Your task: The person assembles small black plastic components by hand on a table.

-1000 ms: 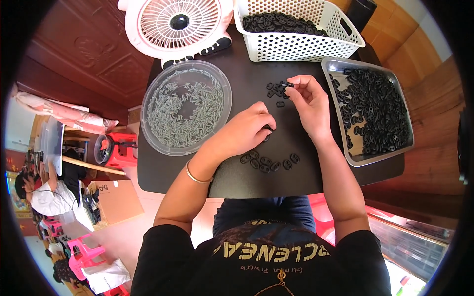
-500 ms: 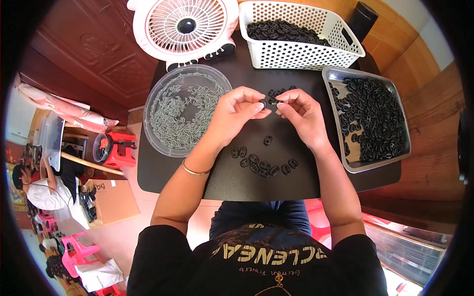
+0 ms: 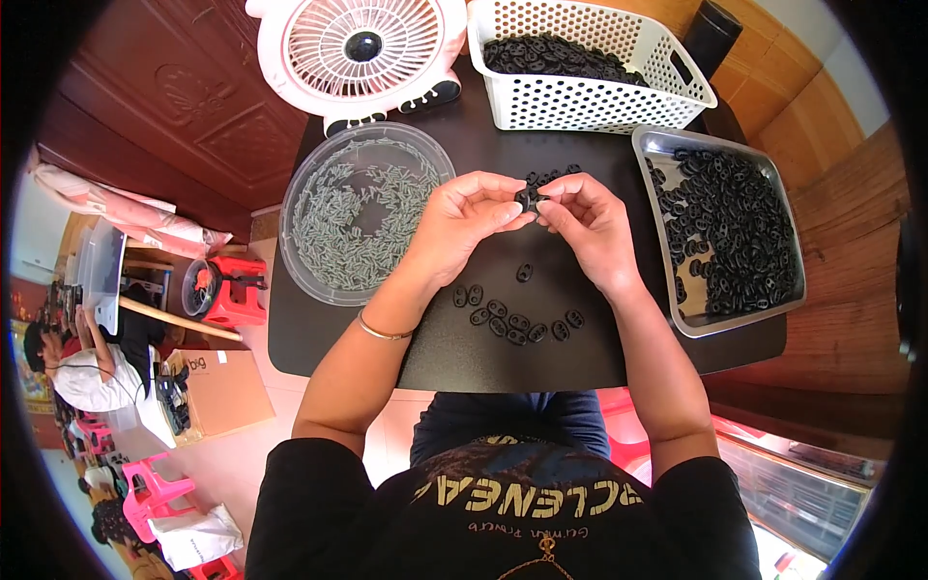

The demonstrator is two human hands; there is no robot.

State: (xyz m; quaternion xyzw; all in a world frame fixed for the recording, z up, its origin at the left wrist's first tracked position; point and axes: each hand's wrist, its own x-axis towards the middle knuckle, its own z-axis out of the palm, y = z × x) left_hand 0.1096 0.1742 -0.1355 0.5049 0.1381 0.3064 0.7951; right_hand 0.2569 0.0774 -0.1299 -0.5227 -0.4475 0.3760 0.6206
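Note:
Over the middle of the dark table [image 3: 435,358], my hands meet fingertip to fingertip. A small black oval piece [image 3: 528,199] is pinched between the thumb and fingers of my left hand [image 3: 466,215]. My right hand [image 3: 592,224] is closed in a pinch against its right side; what those fingertips hold is too small and covered to make out. Just beyond the fingers lies a small cluster of black pieces [image 3: 572,171], partly hidden. Nearer me, a single two-holed oval piece [image 3: 525,274] lies apart from a curved row of several like it [image 3: 518,322].
At left stands a round clear tub [image 3: 300,261] of small grey-green rods. A metal tray [image 3: 677,314] of black pieces is at right. Behind are a white perforated basket [image 3: 580,118] with more pieces and a pink-white fan [image 3: 280,58]. Another person [image 3: 97,377] sits far left.
My hands have come together: the gap between their fingertips has closed, with the right hand moving slightly left onto the black piece. The loose pieces on the table have stayed put.

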